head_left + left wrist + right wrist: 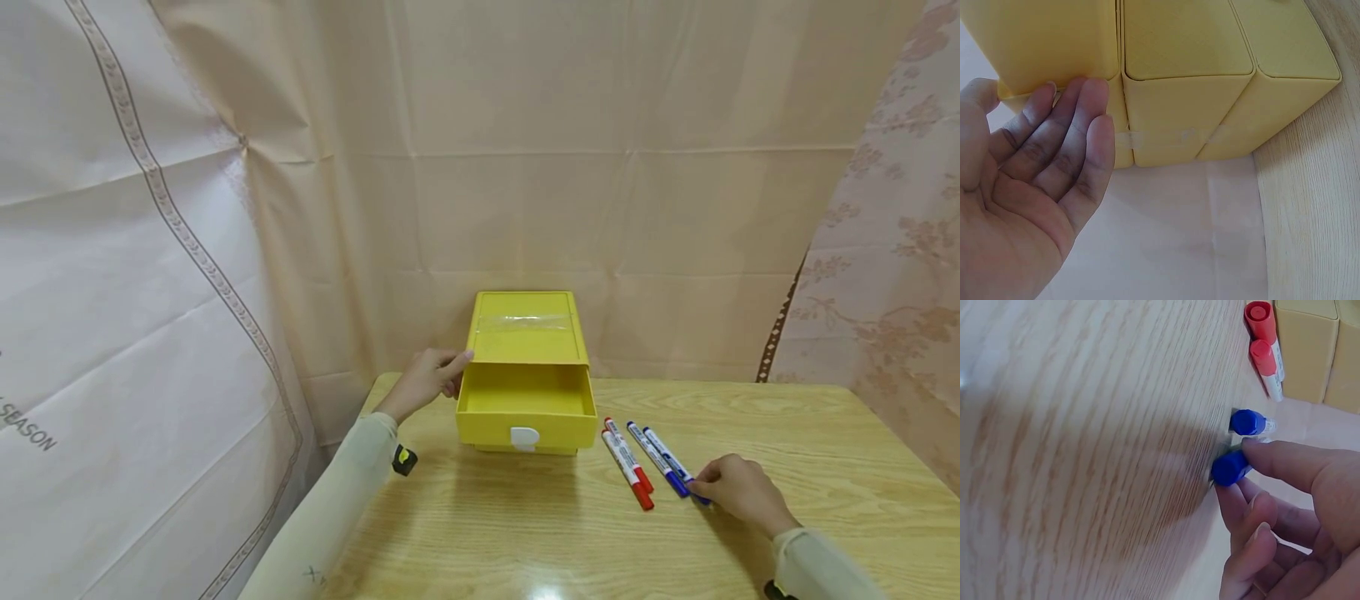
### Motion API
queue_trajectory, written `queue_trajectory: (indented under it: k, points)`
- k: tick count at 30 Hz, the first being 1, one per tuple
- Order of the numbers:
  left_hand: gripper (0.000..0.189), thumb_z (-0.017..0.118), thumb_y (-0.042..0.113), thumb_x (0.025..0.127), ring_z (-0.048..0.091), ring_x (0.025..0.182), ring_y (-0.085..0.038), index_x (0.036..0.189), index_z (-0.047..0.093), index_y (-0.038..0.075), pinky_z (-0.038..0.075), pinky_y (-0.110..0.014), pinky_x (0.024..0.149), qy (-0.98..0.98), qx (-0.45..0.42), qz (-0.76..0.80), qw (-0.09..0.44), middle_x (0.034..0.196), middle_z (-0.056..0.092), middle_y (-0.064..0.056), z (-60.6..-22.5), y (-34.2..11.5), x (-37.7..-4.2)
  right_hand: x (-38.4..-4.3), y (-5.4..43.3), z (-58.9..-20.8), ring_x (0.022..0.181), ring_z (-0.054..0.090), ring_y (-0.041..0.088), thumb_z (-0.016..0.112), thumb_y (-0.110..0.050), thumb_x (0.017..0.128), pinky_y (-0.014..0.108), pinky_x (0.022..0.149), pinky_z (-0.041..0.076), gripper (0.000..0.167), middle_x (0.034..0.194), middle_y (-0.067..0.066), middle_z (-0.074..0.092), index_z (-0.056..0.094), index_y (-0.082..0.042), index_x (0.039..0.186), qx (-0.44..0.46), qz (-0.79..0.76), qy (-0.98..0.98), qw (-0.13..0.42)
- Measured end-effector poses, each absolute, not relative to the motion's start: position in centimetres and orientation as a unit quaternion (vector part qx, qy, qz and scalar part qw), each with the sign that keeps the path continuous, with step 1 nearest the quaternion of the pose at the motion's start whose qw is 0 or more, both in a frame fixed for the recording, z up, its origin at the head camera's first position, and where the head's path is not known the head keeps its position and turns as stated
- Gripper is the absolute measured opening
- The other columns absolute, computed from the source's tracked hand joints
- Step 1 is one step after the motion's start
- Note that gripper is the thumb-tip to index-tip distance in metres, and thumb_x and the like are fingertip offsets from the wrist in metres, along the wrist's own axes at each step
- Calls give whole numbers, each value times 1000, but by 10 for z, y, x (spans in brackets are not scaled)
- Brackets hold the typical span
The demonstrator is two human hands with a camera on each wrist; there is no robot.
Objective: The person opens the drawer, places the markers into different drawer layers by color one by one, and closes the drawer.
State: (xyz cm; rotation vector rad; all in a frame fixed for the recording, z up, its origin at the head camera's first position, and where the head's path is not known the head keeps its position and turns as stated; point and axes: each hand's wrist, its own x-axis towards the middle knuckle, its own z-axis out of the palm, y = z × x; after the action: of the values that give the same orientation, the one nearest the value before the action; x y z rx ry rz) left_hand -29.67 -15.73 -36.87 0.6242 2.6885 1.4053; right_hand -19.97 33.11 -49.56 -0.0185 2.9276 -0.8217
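A yellow drawer box [525,343] stands on the table, its top drawer [487,431] pulled out with a white handle on the front. My left hand [431,377] touches the box's left side, thumb at the top edge and fingers lying against the side wall. My right hand [742,492] pinches the capped end of a blue marker [670,452] between thumb and fingers, low over the table. Another blue marker [660,462] lies close alongside it. Two red markers [642,497] lie together between the blue ones and the box.
The wooden table [525,533] has its back edge near a beige curtain [510,167]. A white cloth [135,292] hangs at the left, a floral one [885,275] at the right. The pulled-out drawer juts toward me. Clear tape [525,322] crosses the box top.
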Motion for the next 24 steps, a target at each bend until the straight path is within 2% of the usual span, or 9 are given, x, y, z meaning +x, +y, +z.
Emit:
queue_trajectory:
  k: [5,15,21,24]
  points:
    - [56,51,52,106,69,76,-37,82,64,3,60,-46,73,867,203,455,24,79,69,-7,-369,-157,-297,-200,331,-494,65,52,16,82,-28,87,33,57,39,14,71,-7,64,77,-17,79,-1,-252,967,43]
    - [52,52,51,106,69,72,-30,80,65,9,60,-45,72,868,202,452,20,79,69,-7,-368,-157,-298,-200,329,-490,69,52,19,82,-29,87,35,56,38,14,72,-7,60,76,-17,81,11,-226,973,51]
    - [52,52,51,106,69,75,-38,79,64,8,60,-40,69,869,202,452,20,77,68,-8,-369,-157,-297,-199,329,-488,69,52,18,80,-26,88,34,56,38,12,72,-5,61,76,-17,82,13,-226,972,59]
    - [52,52,50,106,69,78,-43,79,64,8,60,-47,73,867,201,456,22,78,68,-8,-369,-157,-297,-198,331,-489,69,51,19,80,-27,89,35,56,38,13,72,-5,61,76,-18,81,11,-226,972,59]
